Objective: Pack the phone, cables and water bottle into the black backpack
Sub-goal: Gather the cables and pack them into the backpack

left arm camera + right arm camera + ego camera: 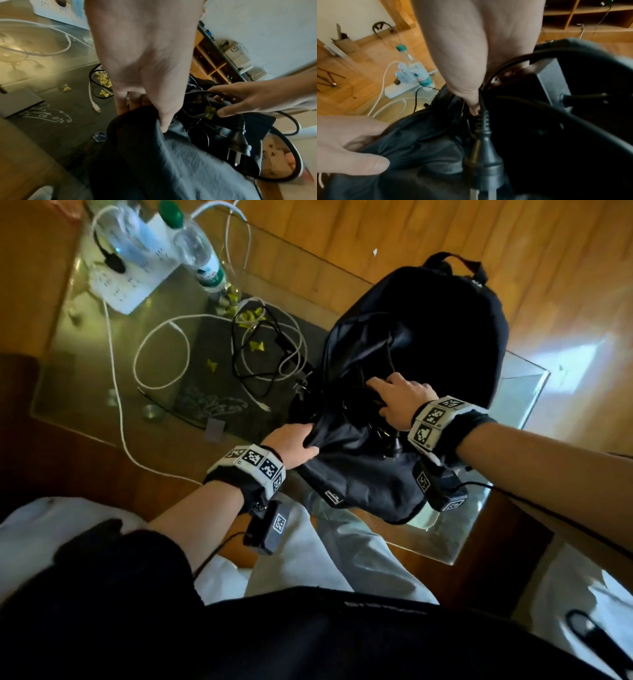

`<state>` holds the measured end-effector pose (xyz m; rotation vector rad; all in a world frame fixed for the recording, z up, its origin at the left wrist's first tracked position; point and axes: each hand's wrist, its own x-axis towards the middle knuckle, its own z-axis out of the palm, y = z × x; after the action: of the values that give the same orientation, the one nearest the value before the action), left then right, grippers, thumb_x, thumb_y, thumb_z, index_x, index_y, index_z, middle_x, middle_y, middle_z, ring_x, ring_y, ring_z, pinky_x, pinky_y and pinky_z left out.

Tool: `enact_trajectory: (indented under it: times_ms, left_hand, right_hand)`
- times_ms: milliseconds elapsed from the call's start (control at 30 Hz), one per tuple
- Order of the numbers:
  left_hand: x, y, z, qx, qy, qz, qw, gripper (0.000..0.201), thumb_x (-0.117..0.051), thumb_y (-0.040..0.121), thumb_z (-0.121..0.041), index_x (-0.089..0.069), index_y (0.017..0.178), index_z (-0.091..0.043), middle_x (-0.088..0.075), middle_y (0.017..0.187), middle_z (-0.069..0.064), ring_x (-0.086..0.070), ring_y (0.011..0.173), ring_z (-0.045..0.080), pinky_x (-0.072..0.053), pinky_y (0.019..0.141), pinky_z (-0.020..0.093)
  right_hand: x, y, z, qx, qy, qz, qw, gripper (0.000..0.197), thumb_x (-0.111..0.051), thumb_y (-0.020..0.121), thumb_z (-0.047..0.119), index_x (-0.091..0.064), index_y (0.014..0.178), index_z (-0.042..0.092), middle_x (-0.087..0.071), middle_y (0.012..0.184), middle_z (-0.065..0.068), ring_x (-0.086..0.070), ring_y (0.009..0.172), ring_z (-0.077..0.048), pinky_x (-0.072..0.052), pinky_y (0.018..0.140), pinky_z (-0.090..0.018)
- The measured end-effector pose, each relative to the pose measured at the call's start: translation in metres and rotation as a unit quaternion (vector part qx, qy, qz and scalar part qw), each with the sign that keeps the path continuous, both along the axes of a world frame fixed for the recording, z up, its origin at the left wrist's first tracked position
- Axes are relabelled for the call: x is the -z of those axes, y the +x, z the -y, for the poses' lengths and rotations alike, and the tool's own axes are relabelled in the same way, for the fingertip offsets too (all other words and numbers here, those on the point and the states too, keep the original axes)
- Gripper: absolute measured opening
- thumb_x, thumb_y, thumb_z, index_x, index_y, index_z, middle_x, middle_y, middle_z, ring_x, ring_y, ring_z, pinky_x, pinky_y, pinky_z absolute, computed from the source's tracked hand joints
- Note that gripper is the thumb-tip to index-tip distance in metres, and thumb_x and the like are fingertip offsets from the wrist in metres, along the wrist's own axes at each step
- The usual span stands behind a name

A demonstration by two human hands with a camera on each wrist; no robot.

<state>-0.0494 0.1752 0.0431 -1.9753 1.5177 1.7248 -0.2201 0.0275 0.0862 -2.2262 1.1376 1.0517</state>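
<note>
The black backpack (pixel 428 337) lies open on the glass table (pixel 85 364). My left hand (pixel 294 440) pinches the front edge of its opening (pixel 137 128) and holds it up. My right hand (pixel 394 398) is down in the opening, gripping a black power cable (pixel 488 81) with its adapter brick (pixel 553 83). The cable's plug (pixel 240 139) hangs over the fabric. A clear water bottle (pixel 202 254) with a green cap stands at the far left of the table. Loose white cables (pixel 161 354) and a black cable (pixel 260 347) lie left of the backpack.
A white power strip (pixel 130 285) lies beside the bottle, its cord running off the near edge. Small yellow scraps (pixel 257 345) are scattered among the cables. A grey flat device (pixel 18 102) lies near the table's front left. Wooden floor surrounds the table.
</note>
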Motion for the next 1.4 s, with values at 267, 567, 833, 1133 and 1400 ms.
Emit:
enact_trajectory:
  times_ms: [267, 567, 833, 1133, 1400]
  left_hand:
    - [0.012, 0.008, -0.015, 0.059, -0.015, 0.000, 0.998, 0.035, -0.047, 0.097, -0.030, -0.050, 0.126, -0.012, -0.050, 0.127, 0.009, -0.054, 0.111, 0.034, -0.044, 0.087, 0.040]
    - [0.025, 0.016, -0.005, 0.124, 0.001, 0.009, 0.992, 0.036, -0.048, 0.097, -0.032, -0.048, 0.128, -0.015, -0.047, 0.130, 0.007, -0.054, 0.109, 0.035, -0.042, 0.083, 0.039]
    - [0.035, 0.013, -0.003, 0.097, 0.021, -0.013, 0.995, 0.043, -0.052, 0.095, -0.032, -0.044, 0.136, -0.021, -0.049, 0.133, 0.008, -0.051, 0.118, 0.035, -0.046, 0.091, 0.043]
    - [0.026, 0.005, -0.011, 0.102, 0.023, -0.019, 0.994, 0.039, -0.051, 0.094, -0.029, -0.047, 0.132, -0.019, -0.049, 0.129, 0.007, -0.052, 0.113, 0.035, -0.046, 0.089, 0.042]
    - [0.020, 0.011, -0.004, 0.158, -0.012, 0.009, 0.987, 0.040, -0.052, 0.095, -0.031, -0.048, 0.132, -0.016, -0.045, 0.136, 0.005, -0.052, 0.114, 0.038, -0.044, 0.088, 0.042]
  right_hand:
    - [0.037, 0.016, -0.005, -0.071, 0.044, -0.055, 0.995, 0.058, -0.050, 0.091, 0.023, -0.025, 0.141, 0.038, -0.038, 0.140, -0.010, -0.052, 0.116, -0.039, -0.038, 0.097, -0.047]
    - [0.069, 0.034, -0.014, -0.091, 0.087, 0.003, 0.992, 0.066, -0.058, 0.080, 0.019, -0.032, 0.141, 0.021, -0.041, 0.137, -0.013, -0.042, 0.124, -0.038, -0.035, 0.101, -0.045]
    - [0.029, -0.034, -0.033, 0.180, -0.035, 0.004, 0.983, 0.054, -0.059, 0.082, 0.048, -0.048, 0.120, 0.011, -0.054, 0.120, -0.017, -0.052, 0.111, -0.038, -0.044, 0.092, -0.043]
    - [0.040, -0.021, -0.027, 0.174, -0.016, 0.082, 0.981, 0.026, -0.044, 0.093, 0.031, -0.054, 0.115, 0.020, -0.063, 0.114, -0.017, -0.060, 0.101, -0.041, -0.047, 0.077, -0.039]
    - [0.062, -0.005, -0.023, 0.273, -0.076, 0.192, 0.940, 0.027, -0.044, 0.095, 0.023, -0.052, 0.120, 0.013, -0.056, 0.113, -0.020, -0.056, 0.101, -0.041, -0.044, 0.079, -0.040]
